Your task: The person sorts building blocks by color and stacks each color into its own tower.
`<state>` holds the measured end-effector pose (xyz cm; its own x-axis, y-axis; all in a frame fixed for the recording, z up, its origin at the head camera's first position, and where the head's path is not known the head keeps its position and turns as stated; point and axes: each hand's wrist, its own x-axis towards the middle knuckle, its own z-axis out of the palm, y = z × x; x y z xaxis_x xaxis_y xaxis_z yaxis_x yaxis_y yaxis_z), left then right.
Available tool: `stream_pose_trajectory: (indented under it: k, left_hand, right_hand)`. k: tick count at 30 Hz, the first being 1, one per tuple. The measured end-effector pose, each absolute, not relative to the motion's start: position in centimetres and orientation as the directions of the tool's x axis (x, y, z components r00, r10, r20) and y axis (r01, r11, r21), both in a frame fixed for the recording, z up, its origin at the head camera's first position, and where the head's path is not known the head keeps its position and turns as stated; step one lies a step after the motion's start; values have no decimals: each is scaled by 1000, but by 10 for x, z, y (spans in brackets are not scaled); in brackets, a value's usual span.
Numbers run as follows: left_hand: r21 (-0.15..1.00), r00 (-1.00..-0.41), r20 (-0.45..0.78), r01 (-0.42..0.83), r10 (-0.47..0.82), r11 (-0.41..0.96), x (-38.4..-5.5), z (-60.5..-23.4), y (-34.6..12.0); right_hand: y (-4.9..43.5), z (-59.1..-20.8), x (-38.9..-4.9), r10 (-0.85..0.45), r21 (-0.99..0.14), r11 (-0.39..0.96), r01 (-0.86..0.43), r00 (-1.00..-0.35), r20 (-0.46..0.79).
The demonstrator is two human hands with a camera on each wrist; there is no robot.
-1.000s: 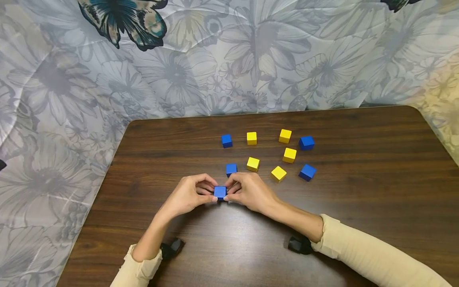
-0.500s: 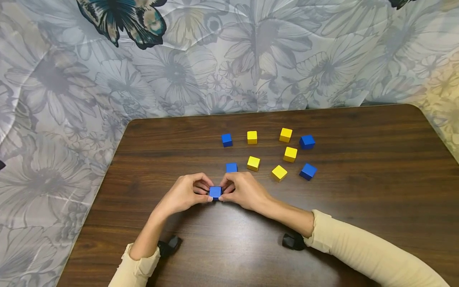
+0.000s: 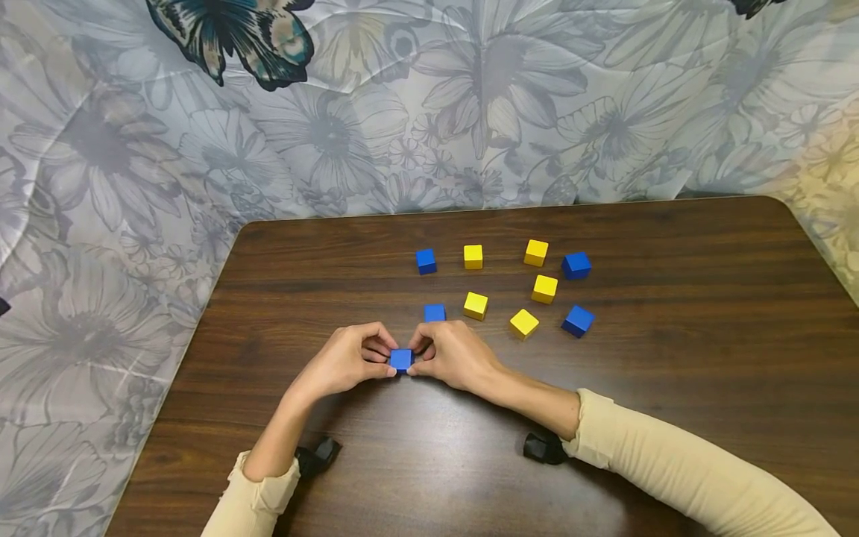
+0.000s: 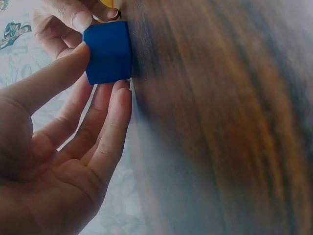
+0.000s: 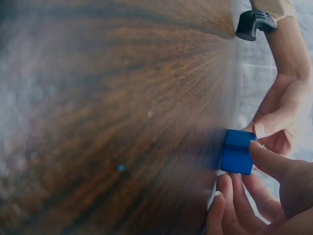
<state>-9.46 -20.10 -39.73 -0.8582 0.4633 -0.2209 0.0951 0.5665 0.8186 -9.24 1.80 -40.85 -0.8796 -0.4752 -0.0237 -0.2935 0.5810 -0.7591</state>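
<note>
A small blue cube (image 3: 401,360) sits low at the table surface between my two hands in the head view. My left hand (image 3: 347,363) pinches it from the left, thumb at the near side and fingers at the far side. From the right, my right hand (image 3: 456,358) grips the same cube with thumb and fingertips. The left wrist view shows the blue cube (image 4: 108,54) with the left thumb on one face and the fingers along another. In the right wrist view, the right thumb presses the blue cube (image 5: 238,152), and the other hand's fingertips are at its far end.
Just beyond the right hand lies another blue cube (image 3: 434,312), partly covered by it. Farther back are several yellow cubes, one yellow cube (image 3: 476,306) nearest, and more blue ones, including a blue cube (image 3: 578,321) to the right. A patterned cloth (image 3: 429,134) hangs behind the brown table (image 3: 671,335).
Both hands have shifted slightly left with the blue cube between them, mostly in the first half second. The right forearm has moved left too. The other cubes keep their places.
</note>
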Motion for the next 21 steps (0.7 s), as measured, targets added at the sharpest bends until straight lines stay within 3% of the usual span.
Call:
stream_pose_trajectory:
  k: [21]
  left_hand:
    - [797,-866,-245,76,435,599,-95,-396,-200]
  right_hand:
    - [36,-402,-97,-492,-798,507,-325,-870,42]
